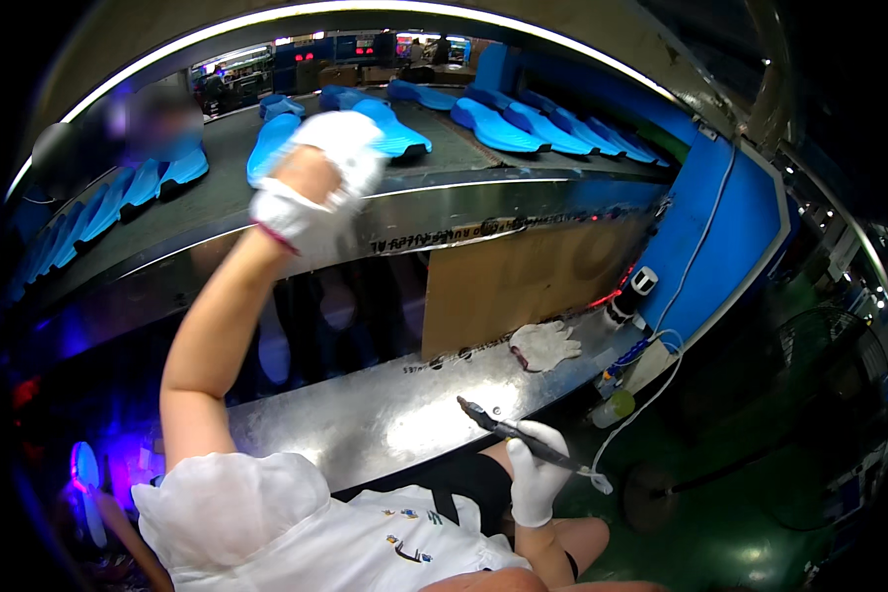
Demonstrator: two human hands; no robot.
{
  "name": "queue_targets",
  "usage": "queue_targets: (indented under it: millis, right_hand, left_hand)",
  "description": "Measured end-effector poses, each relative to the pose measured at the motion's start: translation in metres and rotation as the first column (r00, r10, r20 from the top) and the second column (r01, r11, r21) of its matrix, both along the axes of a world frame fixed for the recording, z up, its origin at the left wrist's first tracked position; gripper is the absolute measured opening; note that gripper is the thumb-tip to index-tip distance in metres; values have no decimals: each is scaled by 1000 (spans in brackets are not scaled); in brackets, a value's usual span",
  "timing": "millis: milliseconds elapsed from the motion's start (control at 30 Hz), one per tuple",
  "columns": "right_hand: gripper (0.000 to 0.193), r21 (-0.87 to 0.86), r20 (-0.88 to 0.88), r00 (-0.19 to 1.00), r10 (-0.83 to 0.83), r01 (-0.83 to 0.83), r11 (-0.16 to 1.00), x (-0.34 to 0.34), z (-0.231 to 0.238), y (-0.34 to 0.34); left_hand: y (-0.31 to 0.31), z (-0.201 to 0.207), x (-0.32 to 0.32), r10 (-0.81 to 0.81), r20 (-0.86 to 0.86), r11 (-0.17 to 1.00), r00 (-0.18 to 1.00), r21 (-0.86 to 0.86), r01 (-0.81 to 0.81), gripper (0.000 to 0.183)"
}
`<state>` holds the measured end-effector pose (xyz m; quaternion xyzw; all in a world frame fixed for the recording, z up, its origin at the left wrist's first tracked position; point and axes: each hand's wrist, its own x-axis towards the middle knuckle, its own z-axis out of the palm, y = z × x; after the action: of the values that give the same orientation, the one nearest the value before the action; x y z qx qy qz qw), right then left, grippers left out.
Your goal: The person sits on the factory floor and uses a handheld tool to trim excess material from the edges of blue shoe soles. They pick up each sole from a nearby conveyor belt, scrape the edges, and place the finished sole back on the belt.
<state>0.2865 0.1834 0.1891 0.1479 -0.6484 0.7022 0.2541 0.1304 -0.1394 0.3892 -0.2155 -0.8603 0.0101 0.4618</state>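
Note:
My left hand (327, 170), in a white glove, reaches out over the dark conveyor belt (444, 163), smeared by motion. Its fingers do not show clearly, so whether they grip anything cannot be made out. One blue shoe sole (274, 144) lies just left of it, and another blue sole (392, 126) with a black edge lies just right. Low over my lap, my gloved right hand (538, 474) is closed round a black brush-like tool (488, 418), its dark tip pointing up and left over the metal ledge (365, 424).
More blue soles (508, 126) stand in rows at the belt's right, others (118, 202) at the left. On the ledge lie a loose white glove (544, 345) and a cardboard sheet (523, 281). A white cord (683, 345) hangs beside the blue panel (730, 217); a bottle (614, 407) stands below.

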Motion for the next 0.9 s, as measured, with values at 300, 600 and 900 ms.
queue_targets:
  millis: [300,600,900]
  right_hand:
    - [23,-51,106,985,138,-133,990,-1,-9,-10]
    - [24,-111,145,985,-95,112,988,-3,-27,14]
    - [21,-301,376,903,-209,333,894,-6,-50,44]
  left_hand:
    - [-217,22,66,876,429,344,222,-233,-910,26]
    - [-53,-36,137,300,-347,933,889,-86,-349,21]
    - [90,-265,158,-655,117,715,746,414,563,30]
